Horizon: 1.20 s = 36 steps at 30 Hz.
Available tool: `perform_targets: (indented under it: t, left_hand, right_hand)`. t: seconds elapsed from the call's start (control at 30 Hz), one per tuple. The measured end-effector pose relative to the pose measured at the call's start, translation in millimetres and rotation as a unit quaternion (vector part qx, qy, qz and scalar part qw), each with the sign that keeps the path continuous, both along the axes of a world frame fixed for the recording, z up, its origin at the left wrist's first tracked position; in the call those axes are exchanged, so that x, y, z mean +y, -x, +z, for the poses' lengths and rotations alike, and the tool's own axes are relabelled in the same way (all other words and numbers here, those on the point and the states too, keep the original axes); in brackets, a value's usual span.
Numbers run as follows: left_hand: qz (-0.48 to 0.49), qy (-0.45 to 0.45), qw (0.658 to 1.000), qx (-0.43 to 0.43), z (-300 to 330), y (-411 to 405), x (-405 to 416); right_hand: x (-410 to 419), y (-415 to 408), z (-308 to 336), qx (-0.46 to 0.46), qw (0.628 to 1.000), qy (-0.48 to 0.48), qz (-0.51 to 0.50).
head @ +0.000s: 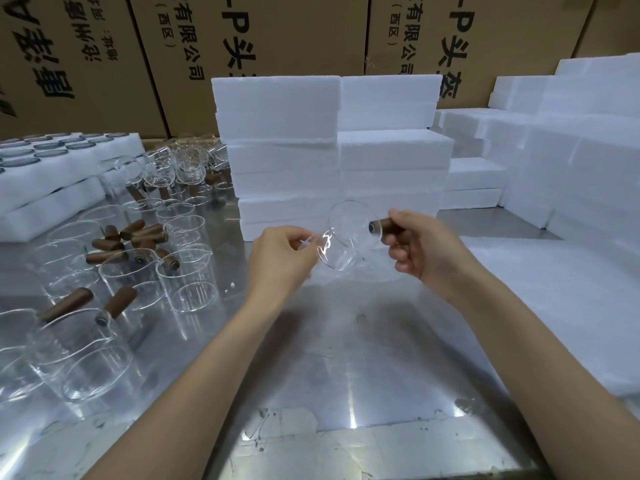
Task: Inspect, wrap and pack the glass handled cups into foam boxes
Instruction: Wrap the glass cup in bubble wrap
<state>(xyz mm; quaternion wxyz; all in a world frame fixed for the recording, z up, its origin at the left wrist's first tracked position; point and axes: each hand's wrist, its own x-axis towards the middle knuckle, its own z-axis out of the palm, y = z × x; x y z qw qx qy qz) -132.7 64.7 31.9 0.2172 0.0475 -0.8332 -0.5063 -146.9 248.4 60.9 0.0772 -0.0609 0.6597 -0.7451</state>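
I hold one clear glass cup (348,233) tipped on its side above the metal table (346,358). My right hand (420,245) grips its brown wooden handle (386,226). My left hand (282,259) pinches the cup's rim at the lower left. Several more glass cups with wooden handles (114,299) stand crowded on the left part of the table. Two stacks of closed white foam boxes (332,147) rise directly behind the held cup.
More foam boxes (568,157) are piled at the right, and a flat foam sheet (561,306) lies on the table's right side. Foam trays (52,174) with round holes sit at the far left. Printed cardboard cartons (242,46) form the back wall.
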Motion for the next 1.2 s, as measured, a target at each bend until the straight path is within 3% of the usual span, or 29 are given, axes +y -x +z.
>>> perform_targets:
  t: [0.17, 0.37, 0.7, 0.9, 1.07, 1.17, 1.2]
  left_hand:
    - [0.017, -0.020, 1.000, 0.012, 2.6, 1.0, -2.2]
    - [0.050, 0.092, 0.990, 0.090, 0.8, -3.4, 0.9]
    - [0.037, 0.079, 0.972, 0.219, 7.1, -4.9, 4.9]
    - [-0.018, 0.150, 0.937, 0.313, 4.9, -11.2, 22.2]
    - [-0.081, 0.181, 0.902, 0.383, 2.3, -17.3, 39.1]
    - [-0.122, 0.212, 0.876, 0.415, 3.4, -24.3, 50.1]
    - [-0.131, 0.232, 0.866, 0.424, 4.0, -26.1, 51.4]
  right_hand:
    - [4.0, 1.8, -1.6, 0.004, 0.998, -0.058, -0.022]
    - [2.1, 1.6, -2.4, 0.109, 0.987, -0.053, -0.101]
    - [-4.0, -3.8, -6.4, 0.199, 0.965, -0.098, -0.140]
    - [-23.6, -16.0, -14.5, 0.313, 0.923, -0.169, -0.146]
    - [-35.2, -16.9, -26.2, 0.312, 0.927, -0.170, -0.116]
    - [-39.4, -17.4, -31.4, 0.307, 0.917, -0.224, -0.118]
    - [-39.7, -18.3, -32.4, 0.267, 0.940, -0.179, -0.114]
